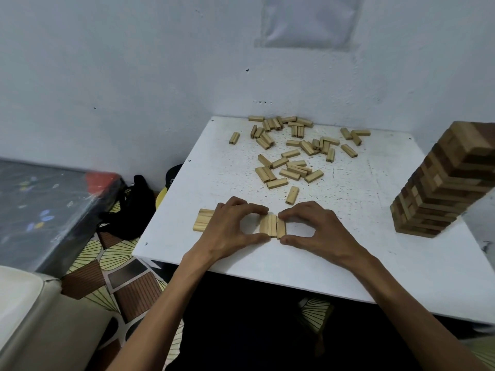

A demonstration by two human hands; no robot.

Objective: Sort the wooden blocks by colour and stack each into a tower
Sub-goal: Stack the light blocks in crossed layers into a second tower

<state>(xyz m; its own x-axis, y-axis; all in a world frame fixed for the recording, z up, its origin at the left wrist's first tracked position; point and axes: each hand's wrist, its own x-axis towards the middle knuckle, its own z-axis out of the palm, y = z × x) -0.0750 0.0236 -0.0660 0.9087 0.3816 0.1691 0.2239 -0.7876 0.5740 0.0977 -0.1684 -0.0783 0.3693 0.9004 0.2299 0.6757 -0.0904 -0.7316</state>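
Left hand (230, 226): forefinger and thumb pinch the left side of the row (272, 226), one at each end of the blocks.
Right hand (316, 226): same again on the right side, forefinger on the far ends and thumb on the near ends, squaring them up.
Row: three pale blocks lying flat and side by side, touching, near the front edge of the table (361, 250).
Slab (203, 220): another flat set of pale blocks just left of it, partly under the left hand; count unclear.
Pile (292, 156): plenty of loose pale blocks scattered towards the back edge, and one stray block (292, 195) just beyond the hands.
Tower (439, 183): up already by the right edge, tall, in brown tones.
Progress: I'd say one tower is done and the pale one is barely begun, with only base layers formed and the whole pile left to stack.
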